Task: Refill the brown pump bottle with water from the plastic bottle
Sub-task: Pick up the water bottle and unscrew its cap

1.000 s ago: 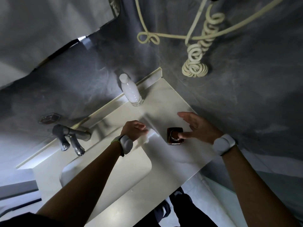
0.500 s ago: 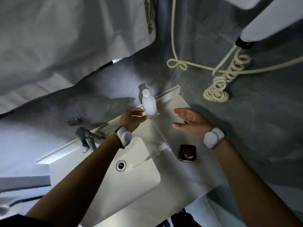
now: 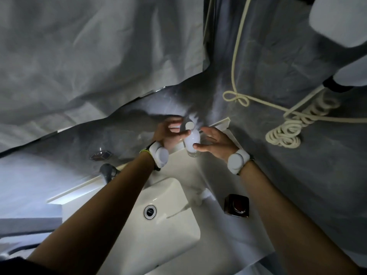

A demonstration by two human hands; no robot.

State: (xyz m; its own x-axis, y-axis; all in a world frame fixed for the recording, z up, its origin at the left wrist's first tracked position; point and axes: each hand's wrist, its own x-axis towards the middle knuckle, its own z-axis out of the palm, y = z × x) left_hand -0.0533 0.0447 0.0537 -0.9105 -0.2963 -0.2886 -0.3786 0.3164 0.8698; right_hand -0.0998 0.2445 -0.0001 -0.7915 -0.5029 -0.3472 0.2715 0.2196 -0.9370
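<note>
The plastic bottle (image 3: 192,140) stands upright with its white cap on, at the back of the pale counter (image 3: 218,231) against the wall. My left hand (image 3: 168,133) wraps its thumb and fingers around the bottle's neck. To the bottle's right is my right hand (image 3: 217,143), fingers spread, the thumb touching the bottle's lower body. The square brown pump bottle (image 3: 236,205) stands nearer to me on the counter's right side, its mouth open and its pump off. A whitish piece, probably the pump top (image 3: 205,194), lies beside the basin.
A white sink basin (image 3: 178,235) with a metal drain (image 3: 150,211) lies under my left forearm. A dark faucet (image 3: 108,172) and a small dish (image 3: 100,155) sit at the left. A coiled cream cord (image 3: 286,135) hangs on the right wall; a grey sheet (image 3: 99,56) hangs above.
Both hands left the brown pump bottle and reached back to the plastic bottle. The left hand has closed around its neck and the right has come up against its side.
</note>
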